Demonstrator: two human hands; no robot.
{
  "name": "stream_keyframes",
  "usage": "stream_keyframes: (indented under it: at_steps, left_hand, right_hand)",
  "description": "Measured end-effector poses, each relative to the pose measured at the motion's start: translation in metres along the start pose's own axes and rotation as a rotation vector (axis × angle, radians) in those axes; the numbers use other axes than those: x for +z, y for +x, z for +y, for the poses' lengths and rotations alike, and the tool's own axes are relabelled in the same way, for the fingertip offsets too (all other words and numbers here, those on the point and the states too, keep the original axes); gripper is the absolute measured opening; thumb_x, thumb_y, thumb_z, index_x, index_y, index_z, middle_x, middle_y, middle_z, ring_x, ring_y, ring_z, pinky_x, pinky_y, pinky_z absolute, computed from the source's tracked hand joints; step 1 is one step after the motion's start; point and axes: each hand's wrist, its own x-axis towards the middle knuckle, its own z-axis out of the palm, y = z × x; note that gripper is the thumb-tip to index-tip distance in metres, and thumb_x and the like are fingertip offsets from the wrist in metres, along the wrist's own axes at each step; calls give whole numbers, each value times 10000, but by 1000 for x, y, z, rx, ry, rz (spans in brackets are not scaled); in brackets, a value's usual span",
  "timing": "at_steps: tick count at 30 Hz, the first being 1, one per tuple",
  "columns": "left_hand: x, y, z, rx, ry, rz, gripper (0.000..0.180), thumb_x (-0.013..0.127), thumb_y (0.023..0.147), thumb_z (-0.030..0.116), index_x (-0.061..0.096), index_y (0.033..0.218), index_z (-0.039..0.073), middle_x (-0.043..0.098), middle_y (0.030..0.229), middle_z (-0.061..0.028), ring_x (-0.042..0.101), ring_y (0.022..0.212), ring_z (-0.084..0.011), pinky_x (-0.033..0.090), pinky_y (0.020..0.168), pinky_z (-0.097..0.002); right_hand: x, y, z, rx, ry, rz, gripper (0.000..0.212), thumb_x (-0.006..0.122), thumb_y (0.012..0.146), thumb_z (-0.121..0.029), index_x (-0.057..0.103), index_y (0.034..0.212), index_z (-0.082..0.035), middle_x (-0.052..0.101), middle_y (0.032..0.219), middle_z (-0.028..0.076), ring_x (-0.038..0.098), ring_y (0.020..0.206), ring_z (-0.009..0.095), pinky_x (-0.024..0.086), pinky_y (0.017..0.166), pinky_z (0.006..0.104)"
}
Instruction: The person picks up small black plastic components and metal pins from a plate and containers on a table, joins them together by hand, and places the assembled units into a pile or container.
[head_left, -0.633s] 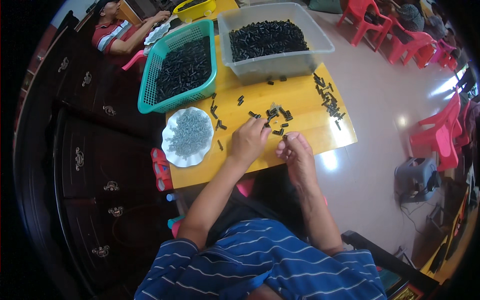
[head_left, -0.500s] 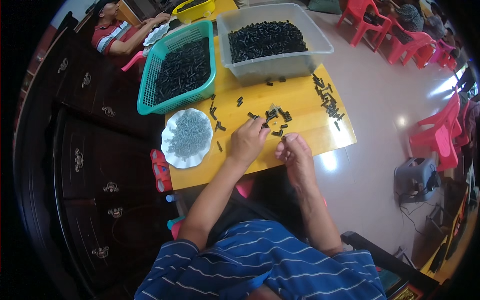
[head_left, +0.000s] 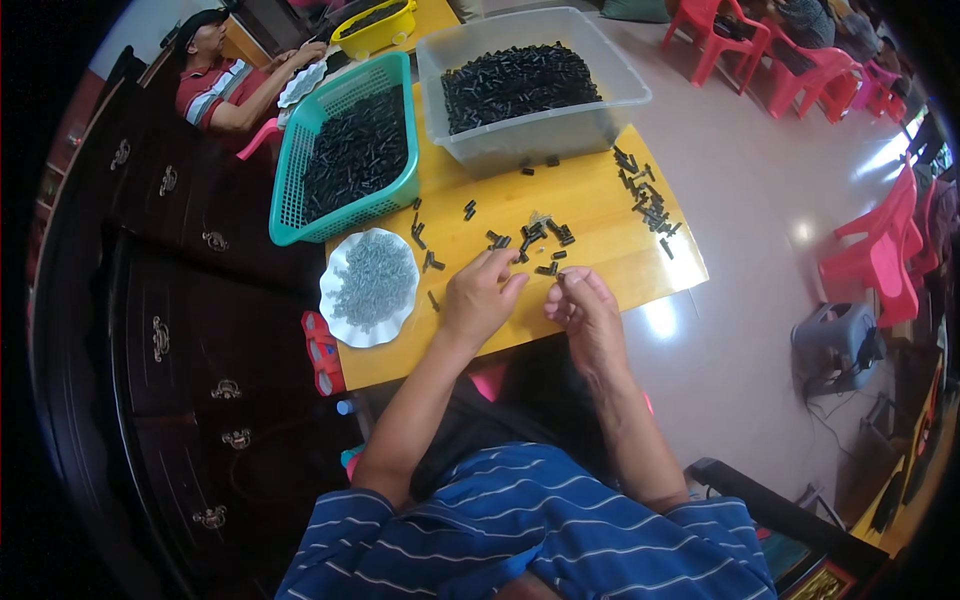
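Note:
My left hand (head_left: 482, 300) hovers over the near part of the yellow table, thumb and forefinger apart, with nothing seen between them. Its fingertips are close to a loose cluster of small black tubes (head_left: 533, 232). To its right, my right hand (head_left: 592, 315) is closed in a pinch on a small dark piece, apparently one of the black tubes (head_left: 561, 276); the fingers partly cover it. Left of my hands, a white scalloped plate (head_left: 335, 322) holds a heap of small clear pieces (head_left: 372, 280). More black tubes (head_left: 648, 205) lie strewn along the table's right side.
A green plastic basket (head_left: 282, 205) and a translucent tub (head_left: 520, 140), both full of black pieces, stand on the yellow table (head_left: 470, 240). Dark drawers (head_left: 200, 400) line the left. A person (head_left: 225, 80) sits at far left. Pink chairs (head_left: 885, 250) stand at right.
My left hand has drawn back slightly from the cluster of black tubes, and its thumb and forefinger have parted. My right hand keeps its pinch almost in place. The view has shifted slightly.

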Motion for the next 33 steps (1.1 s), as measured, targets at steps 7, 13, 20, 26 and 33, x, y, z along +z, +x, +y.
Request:
stream_keyframes:
  at_steps: [7,13,20,26,33]
  left_hand:
    - [-3,38,8,99,25,16,136,734,838,112,710,965,72,679,879,-107,687,806,-323,549,710,-420]
    - [8,66,9,224,112,-116,99,712,849,101,737,942,74,686,902,-106,685,834,-319,546,730,-419]
    - [13,78,5,234,157,-225,79,693,848,128,745,901,101,671,885,-99,678,866,-322,542,756,-452]
    - [-2,70,17,144,133,-319,117,716,846,149,750,935,81,696,900,-99,687,880,-305,550,759,-423]
    - [7,63,4,248,226,-293,116,729,841,182,752,911,92,700,892,-85,687,880,-300,553,757,-423]
  right_hand:
    - [-2,3,1,-31,63,24,137,631,1005,-246,625,1047,-116,686,878,9,637,776,105,502,767,255]
    - [-4,4,1,-34,90,45,139,638,1001,-231,624,1067,-109,686,880,9,636,772,101,503,758,252]
    - [-6,4,-2,-25,130,70,191,648,992,-200,623,1145,-89,685,916,10,637,786,100,501,766,252]
    - [-7,5,-3,-22,160,77,194,643,993,-189,622,1154,-82,686,924,10,638,789,98,501,766,251]
    - [-6,5,-1,-31,162,52,216,646,1014,-220,638,1172,-74,686,929,4,633,789,90,502,759,239]
